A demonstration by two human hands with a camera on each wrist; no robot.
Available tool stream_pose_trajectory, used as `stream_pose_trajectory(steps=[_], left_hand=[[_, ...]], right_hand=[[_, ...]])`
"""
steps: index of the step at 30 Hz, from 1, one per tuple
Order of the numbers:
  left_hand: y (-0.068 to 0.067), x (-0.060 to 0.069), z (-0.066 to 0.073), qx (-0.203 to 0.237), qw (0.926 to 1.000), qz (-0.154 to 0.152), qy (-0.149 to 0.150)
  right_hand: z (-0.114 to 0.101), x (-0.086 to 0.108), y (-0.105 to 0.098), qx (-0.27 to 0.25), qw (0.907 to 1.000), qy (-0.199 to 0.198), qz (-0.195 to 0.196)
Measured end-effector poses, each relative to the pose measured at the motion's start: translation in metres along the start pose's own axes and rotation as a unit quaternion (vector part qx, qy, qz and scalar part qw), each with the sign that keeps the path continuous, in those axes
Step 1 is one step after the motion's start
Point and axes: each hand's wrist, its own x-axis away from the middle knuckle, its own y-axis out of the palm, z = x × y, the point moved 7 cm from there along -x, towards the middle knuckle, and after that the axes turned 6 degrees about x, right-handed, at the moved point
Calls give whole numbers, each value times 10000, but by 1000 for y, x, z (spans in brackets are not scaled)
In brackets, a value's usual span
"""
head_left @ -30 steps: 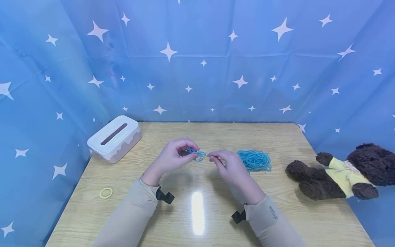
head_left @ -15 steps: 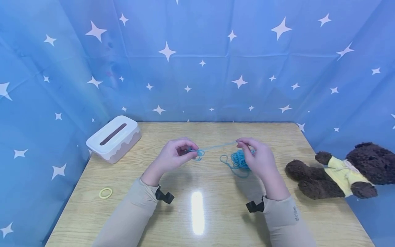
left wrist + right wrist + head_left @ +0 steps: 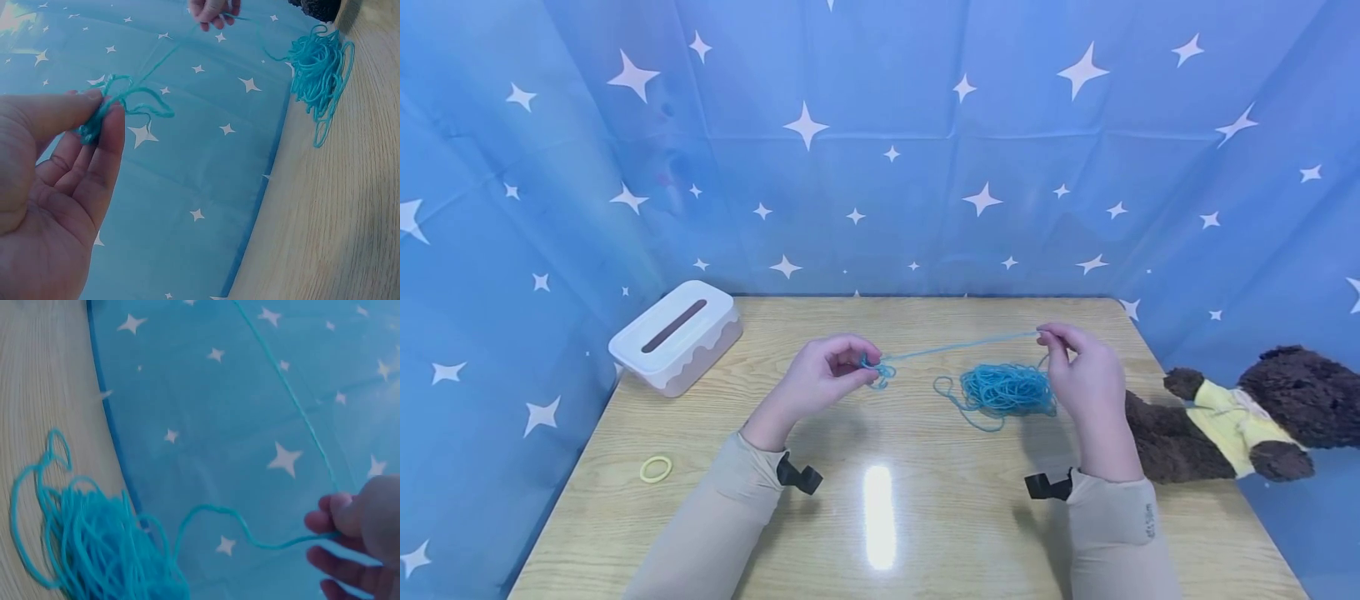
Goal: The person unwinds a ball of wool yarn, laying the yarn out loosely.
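A small looped bundle of turquoise yarn [image 3: 94, 122] is pinched between the thumb and fingers of my left hand [image 3: 820, 379]. From it a strand of yarn [image 3: 958, 346] stretches taut to my right hand [image 3: 1086, 375], which pinches it between thumb and fingertips, higher and to the right. In the right wrist view a slack length of yarn [image 3: 250, 537] runs from the right fingertips down to a loose turquoise yarn pile [image 3: 1007, 389]. That pile lies on the table, left of and below the right hand, with a loop trailing from its left side.
A white-lidded tissue box [image 3: 677, 337] stands at the table's back left. A small yellow ring [image 3: 656, 469] lies on the left of the wooden table [image 3: 955, 533]. At the right edge lies a brown plush toy in a yellow top [image 3: 1240, 425]. A starry blue curtain [image 3: 880, 183] hangs behind.
My right hand has moved right and slightly away from me, drawing a strand out long between the hands. The yarn pile has shifted and a loop now trails left. My left hand stays put.
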Motion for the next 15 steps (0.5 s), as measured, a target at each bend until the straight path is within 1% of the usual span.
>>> stream_pose_trajectory(steps=[3,6,8,11,13,15], left_hand=[[-1,-1,-1,-10,10000,32,-20],[-2,-2,-1,51,10000,38,-43],[-2,-2,-2,62,10000,45,-61],[-4,-2,-3,-10,9998,136,-134],[-5,-2,-4,-70,9995,230,-183],[-7,-2,-5,-103,9991,328,-230]], right_hand=[[16,-1,1,237,9979,493,-356],[30,-2,3,535,9919,952,-653],[37,-2,5,724,9854,1224,-939],[47,-1,13,1013,9733,1464,-1450],[54,0,19,1200,9642,1580,-1761],[59,1,26,1348,9569,1594,-2016]])
